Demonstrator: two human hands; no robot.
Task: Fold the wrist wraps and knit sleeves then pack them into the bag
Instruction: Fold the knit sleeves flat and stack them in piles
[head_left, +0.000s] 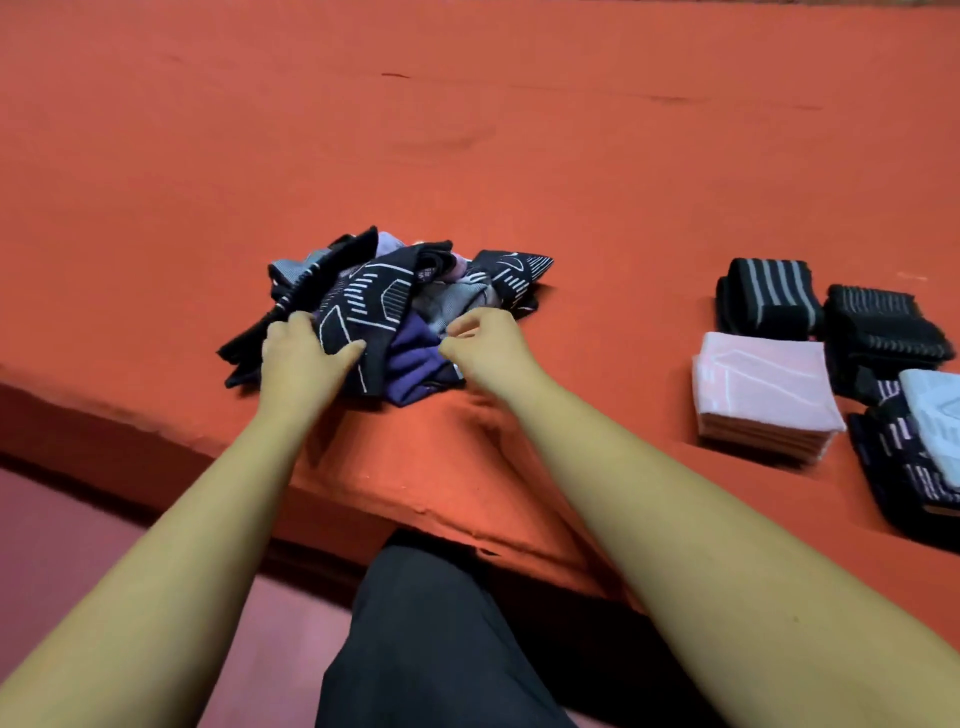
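A loose pile of knit sleeves (395, 296), dark navy with white line patterns plus purple and grey pieces, lies on the red cloth surface (467, 130) near its front edge. My left hand (304, 353) grips a dark patterned sleeve at the pile's left side, thumb on top. My right hand (485, 340) pinches the edge of a purple-grey piece at the pile's right side. To the right lie folded items: a pink stack (763, 395), two rolled black striped wrist wraps (769, 301) (878, 327) and a dark and light blue stack (919, 447). No bag is in view.
The red surface's front edge (363, 488) runs diagonally below my forearms. My dark trouser leg (441, 649) and a pinkish floor (78, 571) lie beneath it. Bare red cloth stretches behind the pile and between the pile and the folded items.
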